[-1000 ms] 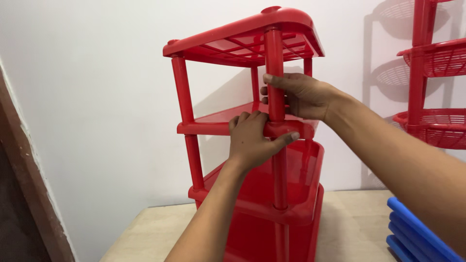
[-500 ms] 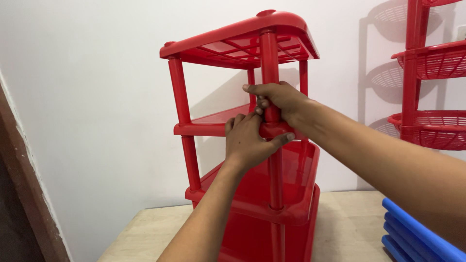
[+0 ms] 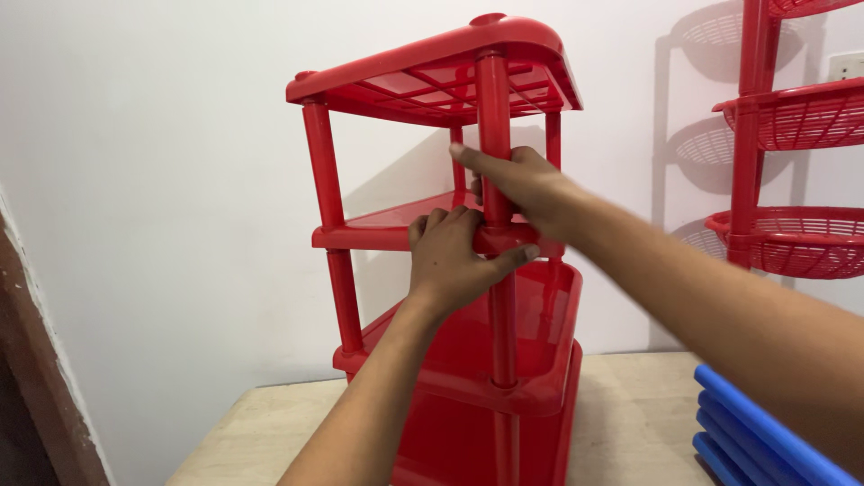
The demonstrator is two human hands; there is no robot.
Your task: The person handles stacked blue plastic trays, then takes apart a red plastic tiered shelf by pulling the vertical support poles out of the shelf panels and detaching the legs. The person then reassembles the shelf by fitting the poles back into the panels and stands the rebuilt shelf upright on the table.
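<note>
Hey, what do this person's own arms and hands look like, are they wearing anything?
Both forearms are bare as far as the picture shows: no sleeves, gloves, watch or bracelet in view. The left hand and right hand show no rings that I can make out, though the right one is slightly blurred. Fingernails look short and unpainted.

Two red tiered racks (image 3: 450, 270) (image 3: 792, 135), one stack of blue trays (image 3: 765, 432), one table (image 3: 630, 414)

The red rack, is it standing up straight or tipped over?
Upright. The red rack stands on the table, posts vertical, shelves level.
</note>
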